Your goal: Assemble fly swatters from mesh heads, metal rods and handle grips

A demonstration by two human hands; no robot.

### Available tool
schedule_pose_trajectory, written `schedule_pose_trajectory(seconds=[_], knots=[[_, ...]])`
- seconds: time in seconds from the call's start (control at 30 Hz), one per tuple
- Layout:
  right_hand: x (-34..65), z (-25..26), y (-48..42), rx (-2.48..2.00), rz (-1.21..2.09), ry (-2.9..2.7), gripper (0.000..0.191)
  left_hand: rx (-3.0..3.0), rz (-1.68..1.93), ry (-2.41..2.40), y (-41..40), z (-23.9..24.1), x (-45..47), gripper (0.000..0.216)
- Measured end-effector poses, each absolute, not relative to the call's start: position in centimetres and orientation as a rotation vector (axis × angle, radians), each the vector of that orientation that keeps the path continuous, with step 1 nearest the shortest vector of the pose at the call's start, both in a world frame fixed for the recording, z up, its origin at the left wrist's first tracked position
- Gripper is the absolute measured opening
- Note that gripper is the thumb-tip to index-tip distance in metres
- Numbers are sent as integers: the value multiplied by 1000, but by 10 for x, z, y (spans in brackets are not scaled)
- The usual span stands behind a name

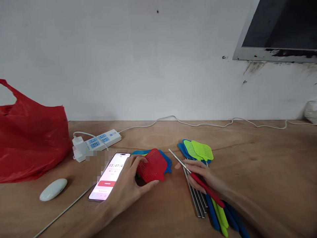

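My left hand [132,183] is closed on a red fly swatter head [154,164], fingers at its left edge and thumb at its lower edge. Under it lie blue swatter heads [167,160], partly hidden. A metal rod with a red handle [206,189] is in my right hand [198,173], its bare tip [170,151] pointing toward the red head. Beneath that hand are several loose metal rods [198,205]. Beside them lie fly swatters with green heads [203,150] and blue and green handles [221,213].
A lit phone [109,178] lies left of the swatter heads. Further left are a white power strip [101,142] with a plugged-in charger, a white computer mouse [53,189] and a red plastic bag [32,138]. A white cable [173,116] runs along the wall.
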State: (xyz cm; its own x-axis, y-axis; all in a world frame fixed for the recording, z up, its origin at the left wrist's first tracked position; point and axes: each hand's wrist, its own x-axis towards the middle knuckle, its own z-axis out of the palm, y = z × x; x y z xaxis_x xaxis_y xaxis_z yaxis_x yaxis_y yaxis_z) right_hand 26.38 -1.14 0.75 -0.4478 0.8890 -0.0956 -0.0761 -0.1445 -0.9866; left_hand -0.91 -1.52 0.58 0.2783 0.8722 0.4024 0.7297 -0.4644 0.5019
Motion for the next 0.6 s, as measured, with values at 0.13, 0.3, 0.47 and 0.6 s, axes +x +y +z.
schedule_pose_trajectory(seconds=[0.13,0.3,0.47,0.6], knots=[[270,4,-11,-808,1941,-1426,53,2270,983,1525,-15,10,-10,53],[272,10,-12,-738,2091,-1538,55,2211,1006,1547,-14,13,-12,47],[269,11,-13,-788,2019,-1588,50,2119,1033,1535,-15,17,-11,43],[269,9,-12,-789,2012,-1560,50,2128,1028,1539,-16,15,-10,46]])
